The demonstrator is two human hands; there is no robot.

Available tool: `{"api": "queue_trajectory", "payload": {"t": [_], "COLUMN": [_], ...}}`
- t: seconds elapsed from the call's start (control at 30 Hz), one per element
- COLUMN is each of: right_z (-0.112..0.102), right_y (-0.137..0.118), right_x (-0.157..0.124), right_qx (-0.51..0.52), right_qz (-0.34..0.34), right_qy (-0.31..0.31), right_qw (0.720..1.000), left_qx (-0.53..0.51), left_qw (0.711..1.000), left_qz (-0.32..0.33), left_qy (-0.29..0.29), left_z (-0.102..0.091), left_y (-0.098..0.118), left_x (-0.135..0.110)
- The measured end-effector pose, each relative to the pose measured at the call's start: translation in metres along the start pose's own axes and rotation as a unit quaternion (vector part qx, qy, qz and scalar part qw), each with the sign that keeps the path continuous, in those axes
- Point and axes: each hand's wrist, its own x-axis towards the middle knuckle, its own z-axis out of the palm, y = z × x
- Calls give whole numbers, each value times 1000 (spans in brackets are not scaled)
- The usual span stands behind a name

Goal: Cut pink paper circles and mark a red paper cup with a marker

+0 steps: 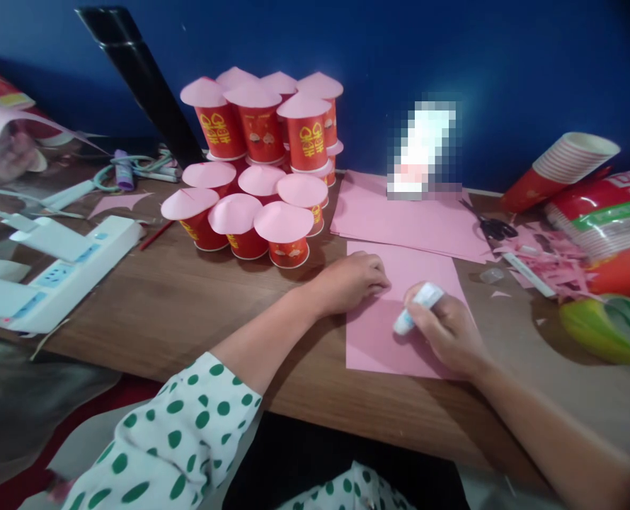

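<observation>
A sheet of pink paper [368, 347] lies on the wooden table before me. My left hand [354, 280] rests on its left part, fingers curled under and the palm hidden. Over the middle of the sheet, my right hand [447, 326] grips a white glue stick [424, 301], tilted with its lower end close to the paper; I cannot tell whether it touches. A small clear cap [492, 275] sits to the right. Behind the sheet is a stack of larger pink sheets [400, 223]. Red paper cups [254, 134] with pink paper cone tops stand stacked at the back left.
On the left are a white power strip [76, 262], cables and another person's hand [7, 159] with pink paper. At right lie black scissors [498, 228], pink scraps [548, 258], nested cups [570, 166] and a green-yellow tape roll [606, 329]. A pixelated bright object [424, 145] stands against the blue wall.
</observation>
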Motion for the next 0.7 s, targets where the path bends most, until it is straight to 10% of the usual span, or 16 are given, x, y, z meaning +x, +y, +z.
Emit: {"api": "queue_trajectory", "payload": {"t": [0.17,0.7], "right_z": [0,11], "right_y": [8,0], "right_x": [0,0], "right_qx": [60,-139], "right_qz": [26,-113], "right_qy": [107,-5], "right_qw": [992,984], "left_qx": [-19,13], "left_qw": [1000,1000], "left_qz": [-6,-6], "left_qy": [9,0], "left_z": [1,-1], "left_y": [-2,3], "left_x": [-2,0]}}
